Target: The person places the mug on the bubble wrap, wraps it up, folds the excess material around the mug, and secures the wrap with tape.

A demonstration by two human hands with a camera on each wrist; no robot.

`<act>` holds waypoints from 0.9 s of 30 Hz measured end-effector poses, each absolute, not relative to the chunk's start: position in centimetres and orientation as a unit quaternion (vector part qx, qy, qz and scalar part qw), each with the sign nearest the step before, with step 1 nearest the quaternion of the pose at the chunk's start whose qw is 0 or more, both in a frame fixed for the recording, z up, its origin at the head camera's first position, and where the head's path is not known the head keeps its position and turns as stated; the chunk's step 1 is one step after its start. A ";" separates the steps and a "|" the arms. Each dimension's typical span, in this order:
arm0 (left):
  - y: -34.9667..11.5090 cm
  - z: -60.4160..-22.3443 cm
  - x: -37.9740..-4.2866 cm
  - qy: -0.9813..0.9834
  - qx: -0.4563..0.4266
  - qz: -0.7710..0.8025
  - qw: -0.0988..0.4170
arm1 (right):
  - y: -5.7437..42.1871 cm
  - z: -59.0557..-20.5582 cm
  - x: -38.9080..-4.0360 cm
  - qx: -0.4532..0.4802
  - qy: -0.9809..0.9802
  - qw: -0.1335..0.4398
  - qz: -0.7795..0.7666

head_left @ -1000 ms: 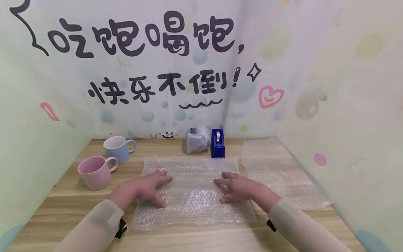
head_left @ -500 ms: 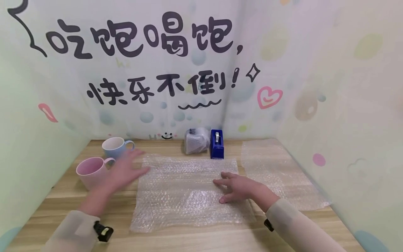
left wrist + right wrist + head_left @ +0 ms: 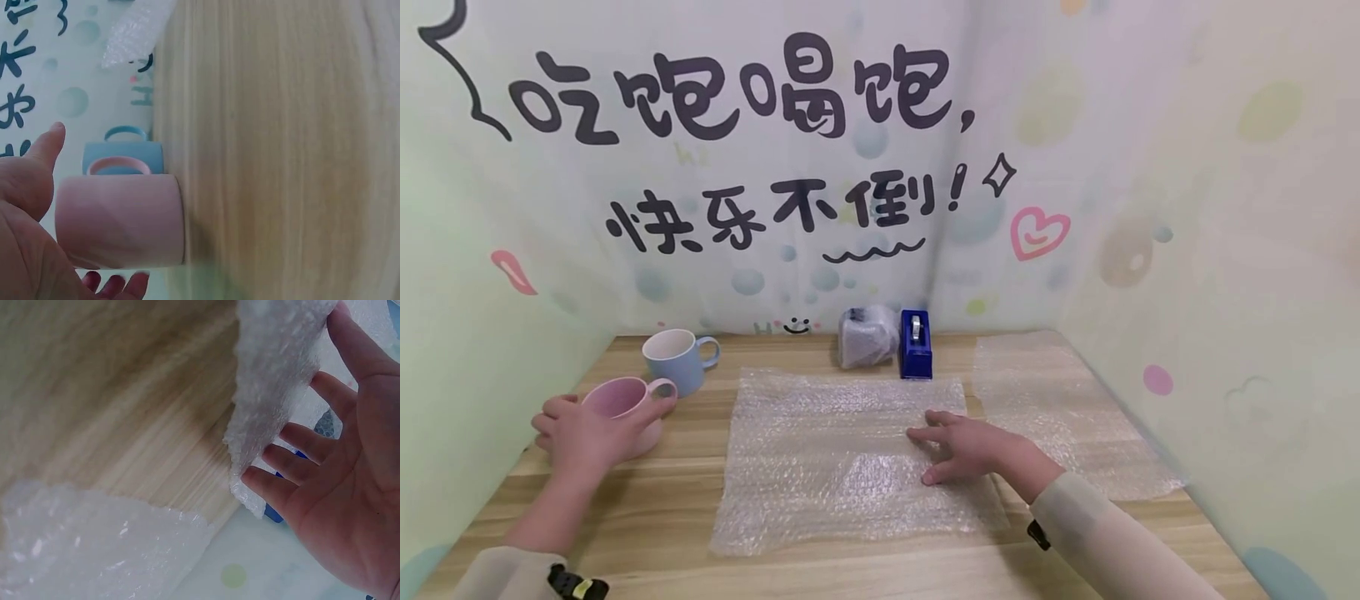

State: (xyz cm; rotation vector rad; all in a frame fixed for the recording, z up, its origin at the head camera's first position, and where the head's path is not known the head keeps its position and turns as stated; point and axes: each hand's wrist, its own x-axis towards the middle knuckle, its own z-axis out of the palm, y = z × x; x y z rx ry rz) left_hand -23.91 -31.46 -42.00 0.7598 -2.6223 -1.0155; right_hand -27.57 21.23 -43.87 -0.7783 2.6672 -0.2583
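My left hand (image 3: 589,435) is at the pink mug (image 3: 122,219), which stands upright on the left of the table. In the left wrist view the thumb sticks out apart from the mug, while the fingertips (image 3: 134,285) reach around its far side. A light blue mug (image 3: 673,367) stands just behind the pink one. Spread fingers of my right hand (image 3: 973,450) rest on the right part of a flat bubble wrap sheet (image 3: 820,450). The right wrist view has its fingertips (image 3: 255,477) at the sheet's surface.
A second bubble wrap sheet (image 3: 1045,408) lies at the right. Towards the back wall stand a blue tape dispenser (image 3: 916,354) and a bubble-wrapped object (image 3: 868,340) beside it. Walls border the wooden table (image 3: 670,533) at the back and both sides.
My left hand has left the bubble wrap and moved left to the pink mug. The right hand has stayed in place on the sheet.
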 end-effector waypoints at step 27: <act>-22.7 -38.0 -25.6 -0.885 -0.043 -0.442 0.138 | 21.2 -44.0 -28.1 -0.264 0.940 0.190 -0.103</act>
